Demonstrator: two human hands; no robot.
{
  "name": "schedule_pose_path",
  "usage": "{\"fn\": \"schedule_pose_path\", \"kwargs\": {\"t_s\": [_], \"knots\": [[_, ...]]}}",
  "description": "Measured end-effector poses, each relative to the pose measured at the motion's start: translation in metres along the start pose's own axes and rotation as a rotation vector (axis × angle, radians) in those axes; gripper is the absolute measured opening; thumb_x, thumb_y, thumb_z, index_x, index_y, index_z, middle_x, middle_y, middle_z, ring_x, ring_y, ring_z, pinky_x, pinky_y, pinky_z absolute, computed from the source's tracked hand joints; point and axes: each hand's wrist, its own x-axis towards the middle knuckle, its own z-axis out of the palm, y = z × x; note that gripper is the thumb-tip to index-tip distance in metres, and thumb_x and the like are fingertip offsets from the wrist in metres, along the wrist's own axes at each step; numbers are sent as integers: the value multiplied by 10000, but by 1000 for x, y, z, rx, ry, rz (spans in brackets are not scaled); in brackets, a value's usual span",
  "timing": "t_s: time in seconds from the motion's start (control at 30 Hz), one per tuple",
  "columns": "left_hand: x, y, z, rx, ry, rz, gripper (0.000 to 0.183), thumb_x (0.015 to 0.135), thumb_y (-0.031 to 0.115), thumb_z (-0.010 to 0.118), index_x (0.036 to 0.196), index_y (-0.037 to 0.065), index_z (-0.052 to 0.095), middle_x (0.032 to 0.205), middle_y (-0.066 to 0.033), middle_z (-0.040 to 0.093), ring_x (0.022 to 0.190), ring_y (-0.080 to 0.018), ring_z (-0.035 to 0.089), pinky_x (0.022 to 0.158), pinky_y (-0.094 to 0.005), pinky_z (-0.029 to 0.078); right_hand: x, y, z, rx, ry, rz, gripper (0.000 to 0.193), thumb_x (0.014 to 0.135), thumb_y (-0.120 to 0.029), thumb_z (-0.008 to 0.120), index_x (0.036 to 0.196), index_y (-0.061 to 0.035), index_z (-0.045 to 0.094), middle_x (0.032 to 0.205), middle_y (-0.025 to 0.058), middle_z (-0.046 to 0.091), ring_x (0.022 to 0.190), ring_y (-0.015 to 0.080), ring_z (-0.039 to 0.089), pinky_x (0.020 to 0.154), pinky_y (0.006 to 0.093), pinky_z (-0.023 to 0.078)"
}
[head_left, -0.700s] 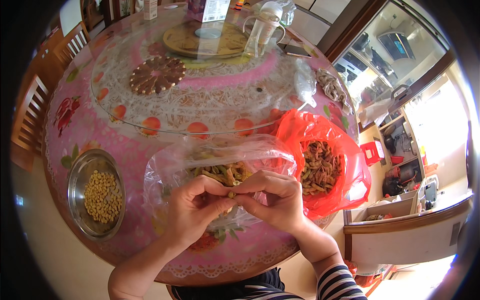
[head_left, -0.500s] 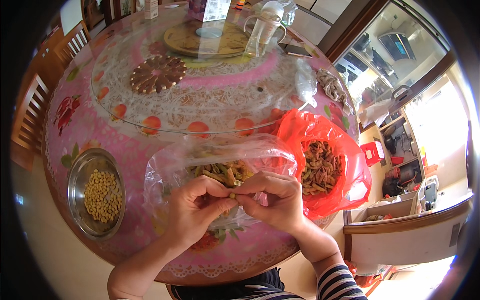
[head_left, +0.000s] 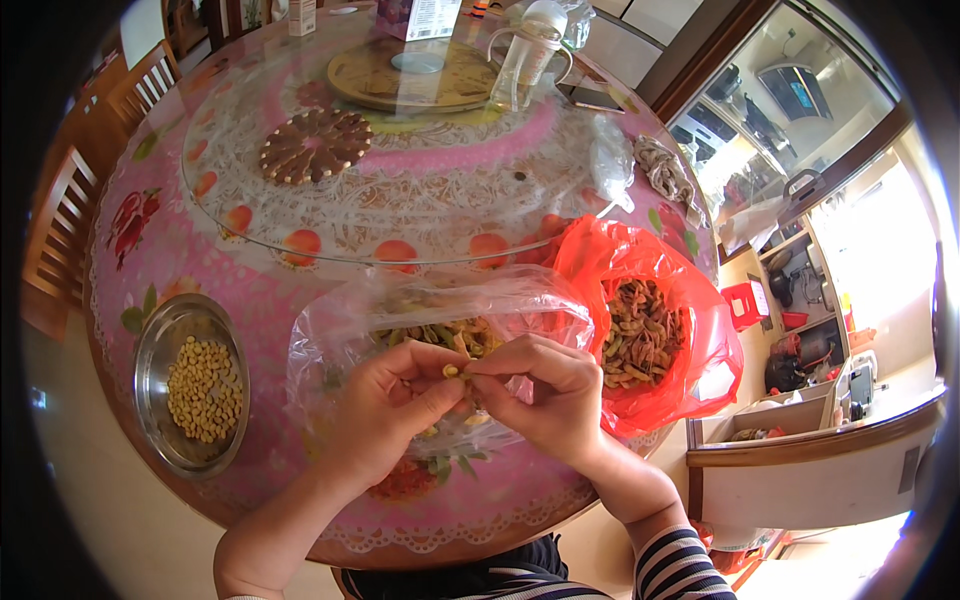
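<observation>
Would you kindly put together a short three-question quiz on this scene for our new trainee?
1. True or false: the steel bowl holding shelled beans stands to the left of the clear plastic bag.
2. Multiple choice: what is pinched at the fingertips of the left hand?
A) a metal spoon
B) a single pale yellow bean
C) a bottle cap
3. Fill in the blank: the plastic bag to the right of the clear one, with brownish pods inside, is coloured ____.

Key: 1. True. 2. B. 3. Red.
</observation>
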Motion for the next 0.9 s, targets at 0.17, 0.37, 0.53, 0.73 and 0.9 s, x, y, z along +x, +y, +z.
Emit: {"fn": "schedule_pose_path", "kwargs": {"t_s": [0.17, 0.37, 0.53, 0.73, 0.9], "knots": [[0, -9, 1, 108, 53, 84, 184, 862, 90, 666, 1022, 13, 616, 837, -43, 641, 729, -87, 599, 579, -191, 415, 0, -3, 4, -76, -14, -30, 190, 716, 120, 664, 876, 20, 682, 797, 92, 673, 716, 136, 646, 632, 244, 500], [1, -8, -11, -143, -49, -5, 157, 868, 66, 646, 1013, 4, 650, 905, -77, 663, 698, -98, 620, 486, -154, 339, 1, -1, 0, -49, 22, -46, 187, 717, 122, 662, 873, 21, 682, 780, 89, 671, 708, 134, 642, 627, 242, 493], [2, -5, -9, -204, -29, -60, 167, 861, 37, 642, 1023, -8, 642, 917, -85, 665, 758, -108, 622, 554, -183, 385, 3, 1, -1, -83, 14, -100, 200, 702, 131, 652, 864, 16, 678, 777, 96, 671, 684, 148, 634, 615, 251, 494], [4, -9, -12, -241, -51, -58, 159, 861, 10, 624, 1017, -18, 632, 915, -87, 659, 788, -120, 598, 643, -233, 447, 7, 1, -2, -202, -48, -274, 227, 651, 109, 668, 853, 6, 673, 756, 91, 661, 663, 197, 634, 601, 286, 509], [4, -9, -10, -212, -37, -32, 154, 870, -25, 570, 1013, -37, 623, 935, -106, 655, 794, -145, 606, 688, -259, 483, 7, 0, -3, -209, -47, -299, 222, 647, 111, 668, 843, 6, 669, 754, 88, 660, 664, 198, 634, 602, 287, 509]]}}
